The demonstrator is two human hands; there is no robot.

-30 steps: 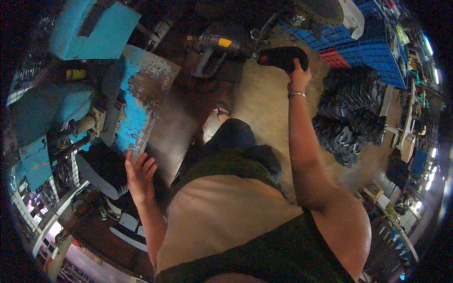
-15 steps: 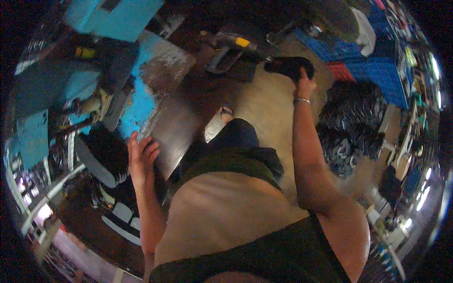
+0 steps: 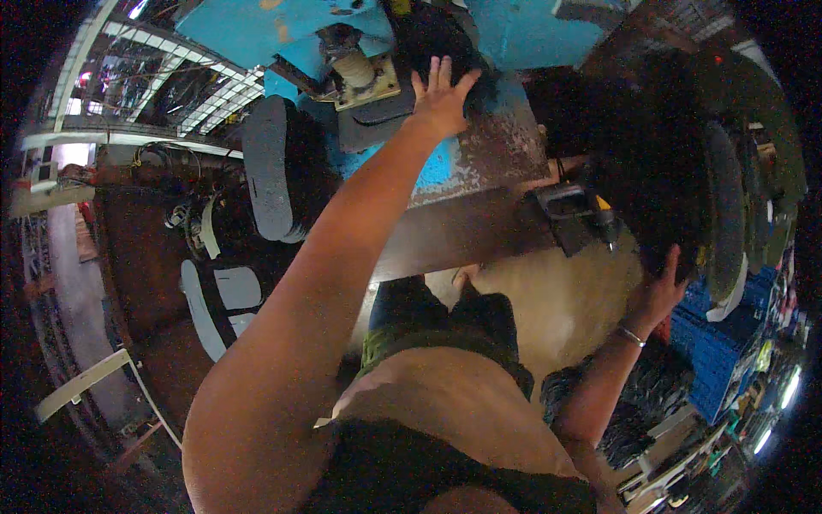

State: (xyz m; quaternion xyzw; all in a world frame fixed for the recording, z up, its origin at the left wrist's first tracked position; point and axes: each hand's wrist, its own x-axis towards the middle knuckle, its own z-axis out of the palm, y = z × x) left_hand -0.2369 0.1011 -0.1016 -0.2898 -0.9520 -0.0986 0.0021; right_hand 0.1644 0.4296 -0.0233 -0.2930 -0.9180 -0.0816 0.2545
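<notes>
My left hand (image 3: 443, 104) reaches far forward with its fingers spread. It is over the blue machine's worn table (image 3: 497, 141), against a black shape (image 3: 432, 43) whose kind I cannot make out. Just left of it is a metal post (image 3: 353, 67) on a pale base plate, with a dark grey flat piece (image 3: 364, 133) below. At the right, my right hand (image 3: 659, 295) has one digit stretched up along a very dark area. Its other fingers look curled round something dark, which blends into the shadow.
A stack of grey shoe soles (image 3: 270, 171) stands left of the machine table. Lighter grey cut pieces (image 3: 237, 287) lie lower left. A black tool with a yellow part (image 3: 575, 210) sits by the table's right end. Blue crates (image 3: 715, 355) and black pieces (image 3: 655, 373) are at the right.
The view has swung to the left. My left hand has gone forward from beside the table's edge to over the machine table. My right hand stays out to the right, near the blue crates.
</notes>
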